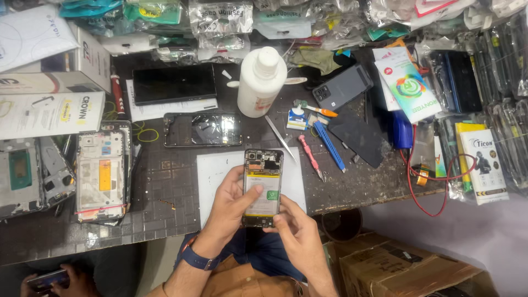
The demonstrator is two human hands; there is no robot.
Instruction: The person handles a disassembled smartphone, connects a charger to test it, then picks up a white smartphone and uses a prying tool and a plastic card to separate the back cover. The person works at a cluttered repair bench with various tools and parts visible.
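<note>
An opened phone (263, 187) with its back cover off shows a battery and circuit board. My left hand (231, 206) grips it along its left side, thumb lying on the battery. My right hand (294, 231) holds its lower right corner, fingers against the bottom edge. The phone hovers over a white sheet (217, 176) on the dark work mat (165, 187). A blue watch band circles my left wrist.
A white bottle (260, 81) stands behind. Metal tweezers (280, 137), a red screwdriver (311, 158) and a blue pry tool (330, 146) lie to the right. Stripped phone frames (102, 176) lie left, a cracked screen (202, 130) behind. Another person's hands with a phone (49, 279) are bottom left.
</note>
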